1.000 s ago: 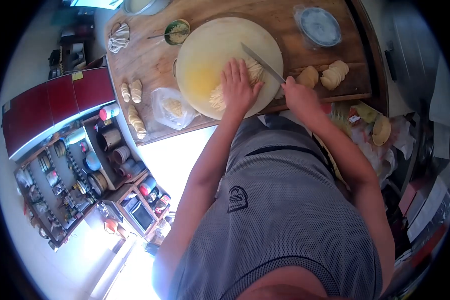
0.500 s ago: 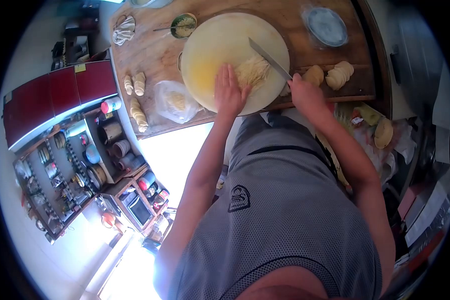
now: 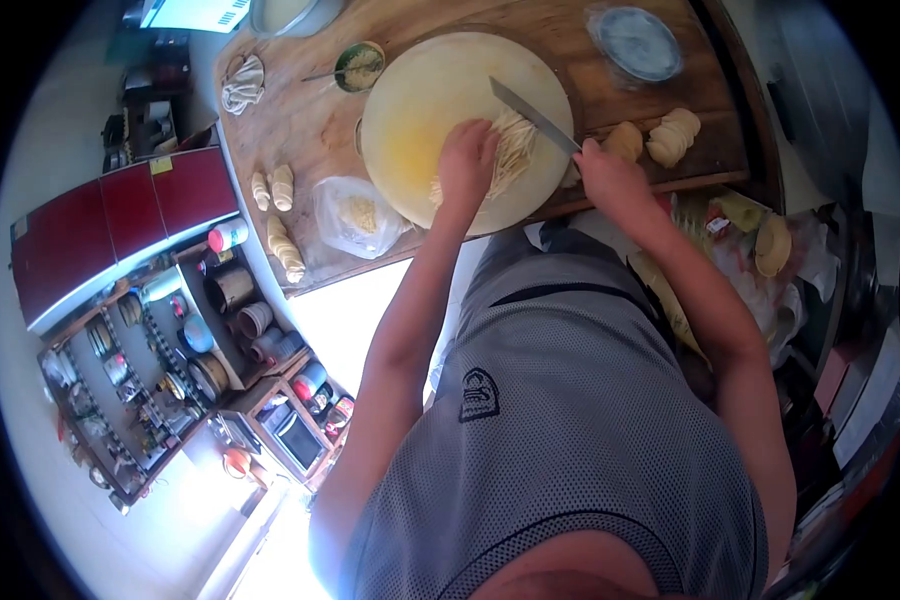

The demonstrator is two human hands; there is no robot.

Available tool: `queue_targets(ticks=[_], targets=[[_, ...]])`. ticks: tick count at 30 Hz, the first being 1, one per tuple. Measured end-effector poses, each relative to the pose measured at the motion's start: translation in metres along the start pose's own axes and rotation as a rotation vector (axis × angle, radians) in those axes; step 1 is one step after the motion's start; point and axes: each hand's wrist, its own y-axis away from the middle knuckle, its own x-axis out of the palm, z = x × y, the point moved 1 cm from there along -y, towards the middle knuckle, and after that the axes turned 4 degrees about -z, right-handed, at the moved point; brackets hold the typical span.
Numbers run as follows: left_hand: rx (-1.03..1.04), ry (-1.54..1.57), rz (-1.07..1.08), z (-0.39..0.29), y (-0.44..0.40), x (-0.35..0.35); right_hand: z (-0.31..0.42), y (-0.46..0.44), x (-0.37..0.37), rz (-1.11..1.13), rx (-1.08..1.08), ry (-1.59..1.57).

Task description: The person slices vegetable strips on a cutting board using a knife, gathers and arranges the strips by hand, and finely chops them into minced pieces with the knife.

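A round, pale cutting board (image 3: 410,95) lies on the wooden table. On its right half is a loose heap of thin pale shreds (image 3: 513,152). My left hand (image 3: 467,160) rests on the heap with its fingers curled, and shreds stick out on both sides of it. My fingertips are partly hidden. My right hand (image 3: 610,178) is closed around the handle of a knife (image 3: 532,115). The blade points up and left across the board, at the right side of the shreds.
Beside my right hand are stacks of pale slices (image 3: 673,137). At the left lie more slices (image 3: 284,250) and a plastic bag (image 3: 355,218) with pale food inside. A green bowl (image 3: 359,66) with a utensil stands behind the board. A plastic-wrapped dish (image 3: 638,45) sits at the far right.
My left hand was flat with fingers stretched out; now its fingers are curled over the shreds. The shreds are spread more loosely. The knife stays in nearly the same place.
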Motion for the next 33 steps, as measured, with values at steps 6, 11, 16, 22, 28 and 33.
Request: queue_targets(ticks=[6, 11, 16, 22, 28, 33], targets=[[0.043, 0.009, -0.044, -0.007, -0.013, 0.018, 0.005, 0.001, -0.004, 0.052, 0.043, -0.010], [0.189, 0.121, 0.155, -0.003, -0.030, 0.022, 0.004, 0.001, -0.002, 0.057, 0.063, -0.002], [0.313, 0.182, 0.223, 0.006, -0.037, 0.020, 0.003, 0.000, 0.000, 0.061, 0.060, 0.017], [0.335, 0.195, 0.224, 0.008, -0.033, 0.025, -0.002, 0.003, 0.002, 0.023, 0.018, 0.017], [0.346, 0.185, 0.241, 0.005, -0.035, 0.023, -0.008, 0.020, 0.002, 0.025, 0.028, 0.046], [0.381, 0.150, 0.234, -0.005, -0.036, 0.020, -0.003, 0.013, 0.002, 0.005, 0.013, 0.041]])
